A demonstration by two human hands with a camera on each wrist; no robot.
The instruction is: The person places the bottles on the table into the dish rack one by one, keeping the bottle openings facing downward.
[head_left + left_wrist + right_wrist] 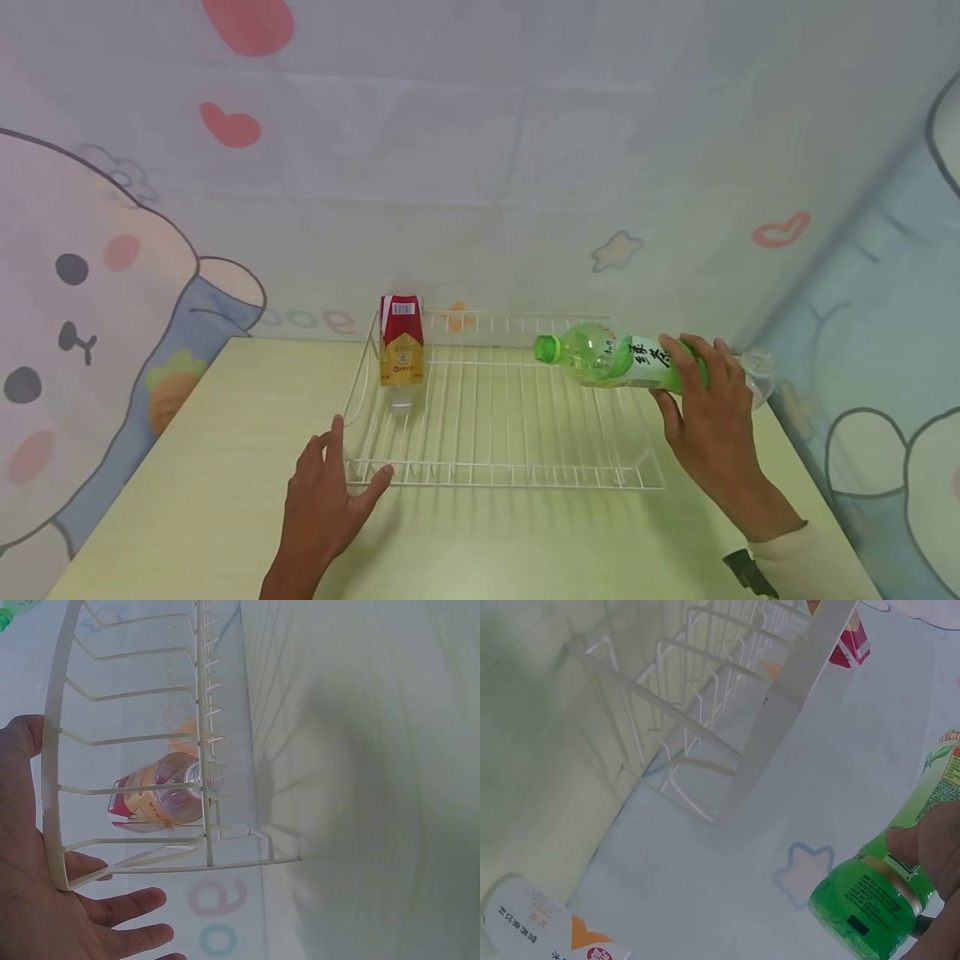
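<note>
My right hand (708, 408) grips a green tea bottle (600, 354) near its base, holding it sideways over the right part of a white wire rack (491, 485). Its green cap points left. In the right wrist view, the thumb lies across the label of the green bottle (866, 907). My left hand (322, 500) is at the rack's front left corner, fingers extended and spread, thumb at the front rail. On the rack's left side lies a clear bottle with a red and gold label (402, 350), neck toward me. The left wrist view shows this bottle (161, 787) through the wires.
Another clear bottle (759, 375) is beyond my right hand, at the table's right side; its white label (536, 922) shows in the right wrist view. The rack stands on a pale table (202, 467), close to a cartoon-printed cloth wall (480, 167).
</note>
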